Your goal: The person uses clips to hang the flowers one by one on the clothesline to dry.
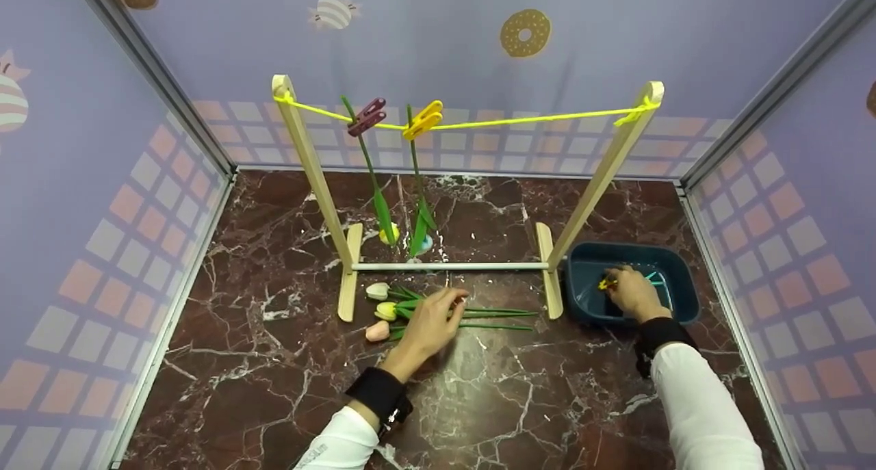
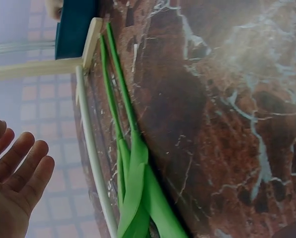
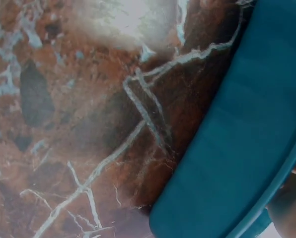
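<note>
My right hand (image 1: 633,292) reaches into the dark teal basin (image 1: 573,299) and pinches a small yellow clothespin (image 1: 605,283) at its fingertips. In the right wrist view the basin's outer wall (image 3: 237,124) hides most of that hand. With fingers loosely bent and holding nothing, my left hand (image 1: 431,323) hovers over three tulips lying side by side: white (image 1: 377,291), yellow (image 1: 386,310) and pink (image 1: 377,331). Two more tulips hang head down from a yellow cord (image 1: 520,120), a yellow-headed one (image 1: 389,234) under a purple clothespin (image 1: 367,118) and a blue-headed one (image 1: 424,244) under a yellow clothespin (image 1: 423,120).
Wooden posts (image 1: 311,162) carry the cord, joined low down by a white bar (image 1: 452,267). The basin stands right beside the rack's right foot (image 1: 549,285). More thin teal pieces (image 1: 655,278) lie inside it. Patterned panels (image 1: 438,46) enclose the marbled surface.
</note>
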`<act>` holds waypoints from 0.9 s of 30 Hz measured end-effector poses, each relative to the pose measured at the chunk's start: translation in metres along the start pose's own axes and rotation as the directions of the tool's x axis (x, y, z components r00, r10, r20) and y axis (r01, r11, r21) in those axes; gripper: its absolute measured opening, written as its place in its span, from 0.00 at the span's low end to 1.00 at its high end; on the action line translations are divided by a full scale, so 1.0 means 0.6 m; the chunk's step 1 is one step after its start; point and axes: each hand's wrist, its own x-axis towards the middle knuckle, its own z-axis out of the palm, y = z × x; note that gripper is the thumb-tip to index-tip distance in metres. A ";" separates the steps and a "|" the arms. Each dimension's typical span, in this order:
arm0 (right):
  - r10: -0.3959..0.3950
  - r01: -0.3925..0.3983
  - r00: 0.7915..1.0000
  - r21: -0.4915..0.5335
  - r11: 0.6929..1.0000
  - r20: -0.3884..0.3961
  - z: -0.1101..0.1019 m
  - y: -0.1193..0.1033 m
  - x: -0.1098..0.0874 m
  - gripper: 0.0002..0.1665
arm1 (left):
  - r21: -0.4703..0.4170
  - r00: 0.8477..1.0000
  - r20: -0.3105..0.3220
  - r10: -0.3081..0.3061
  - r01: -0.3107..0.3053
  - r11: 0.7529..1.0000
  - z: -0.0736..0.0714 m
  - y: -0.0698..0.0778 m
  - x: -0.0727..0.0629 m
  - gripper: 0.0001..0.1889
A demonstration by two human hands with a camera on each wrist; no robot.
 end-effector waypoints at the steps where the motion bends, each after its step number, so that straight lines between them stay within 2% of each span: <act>1: 0.001 -0.001 1.000 -0.003 1.000 -0.007 0.001 0.000 0.000 0.25 | 0.009 1.000 0.006 0.003 -0.003 1.000 0.002 0.000 -0.001 0.11; 7: -0.006 0.006 0.999 -0.002 1.000 -0.040 0.008 -0.007 -0.002 0.22 | 0.018 1.000 0.019 0.022 -0.023 1.000 0.013 -0.002 -0.002 0.11; 12: -0.024 0.024 0.998 0.004 1.000 -0.063 0.012 -0.016 -0.001 0.20 | 0.034 0.999 0.040 0.000 -0.002 0.999 0.017 -0.003 -0.004 0.10; 22: -0.073 0.074 0.996 0.010 0.997 -0.059 0.018 -0.026 0.001 0.17 | 0.072 0.997 0.080 -0.010 0.004 0.997 0.022 -0.011 -0.010 0.10; 27: -0.069 0.069 0.995 -0.003 0.998 -0.068 0.018 -0.025 -0.001 0.15 | 0.086 0.996 0.090 0.001 -0.009 0.996 0.028 -0.018 -0.013 0.10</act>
